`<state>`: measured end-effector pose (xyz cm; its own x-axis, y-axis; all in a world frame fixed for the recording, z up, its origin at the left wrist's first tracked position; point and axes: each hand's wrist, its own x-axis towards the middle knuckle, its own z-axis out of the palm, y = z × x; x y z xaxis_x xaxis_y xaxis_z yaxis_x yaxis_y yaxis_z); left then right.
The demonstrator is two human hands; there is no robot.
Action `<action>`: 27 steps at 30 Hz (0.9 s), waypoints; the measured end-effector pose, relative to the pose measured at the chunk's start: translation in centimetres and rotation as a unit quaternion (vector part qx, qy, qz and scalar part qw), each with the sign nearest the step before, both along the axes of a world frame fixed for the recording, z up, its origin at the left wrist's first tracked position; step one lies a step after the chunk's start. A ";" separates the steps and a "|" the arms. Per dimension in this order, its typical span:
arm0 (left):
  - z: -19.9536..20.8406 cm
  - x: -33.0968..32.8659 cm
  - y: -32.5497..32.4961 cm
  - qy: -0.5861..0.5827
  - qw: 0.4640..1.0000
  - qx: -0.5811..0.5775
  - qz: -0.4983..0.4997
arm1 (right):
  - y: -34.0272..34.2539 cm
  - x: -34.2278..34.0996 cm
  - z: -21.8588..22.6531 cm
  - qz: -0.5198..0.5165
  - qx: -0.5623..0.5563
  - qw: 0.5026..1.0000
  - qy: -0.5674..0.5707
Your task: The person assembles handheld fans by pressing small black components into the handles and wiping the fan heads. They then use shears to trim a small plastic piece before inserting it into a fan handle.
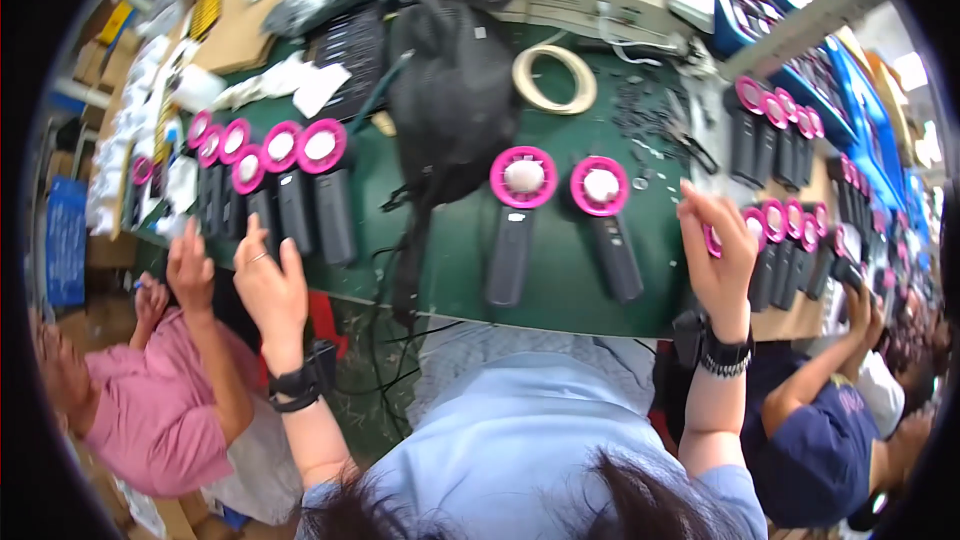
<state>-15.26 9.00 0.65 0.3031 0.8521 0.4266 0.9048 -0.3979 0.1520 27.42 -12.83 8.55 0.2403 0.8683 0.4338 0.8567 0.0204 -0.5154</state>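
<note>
Two handheld fans with pink rings and dark grey handles lie side by side on the green bench (440, 240), the left fan (520, 202) and the right fan (604, 208). My left hand (268, 285) is raised with fingers apart just below the handles of a row of the same fans (300, 175) at the left. It holds nothing. My right hand (720, 252) curls around the pink head of the leftmost fan (711, 240) in a row at the right.
A black mesh bag (450, 100) and a tape roll (553, 78) lie at the back of the bench. More fans (775, 135) and blue trays (850, 110) fill the right. A person in pink (160, 410) reaches in at the left, and a person in dark blue (820, 430) works at the right.
</note>
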 end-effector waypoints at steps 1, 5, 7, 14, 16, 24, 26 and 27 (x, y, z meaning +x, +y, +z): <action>1.0 -0.1 -0.3 -0.002 1.000 0.000 -0.010 | 0.2 1.2 0.6 -0.034 -0.015 0.997 0.064; 0.2 0.7 0.1 -0.015 1.000 0.012 -0.016 | 1.7 4.8 0.4 -0.042 -0.089 0.992 0.083; 0.7 0.5 -0.2 -0.007 1.000 0.002 -0.006 | 2.4 5.8 -0.4 -0.006 -0.116 0.990 0.079; 1.7 2.1 -1.9 -0.039 0.997 -0.022 -0.066 | 6.8 6.4 -4.9 0.035 -0.190 0.977 -0.087; 2.0 2.7 -2.8 -0.035 0.997 -0.030 -0.066 | 7.6 6.7 -5.1 0.043 -0.197 0.977 -0.070; 1.5 2.7 -2.1 -0.025 0.995 -0.028 -0.095 | 9.6 6.5 -5.6 0.061 -0.203 0.971 -0.112; 1.6 2.9 -1.4 -0.022 0.994 -0.033 -0.103 | 9.9 6.3 -5.5 0.055 -0.212 0.969 -0.110; 1.5 2.9 -1.2 -0.022 0.994 -0.033 -0.104 | 9.9 6.3 -5.5 0.042 -0.223 0.968 -0.109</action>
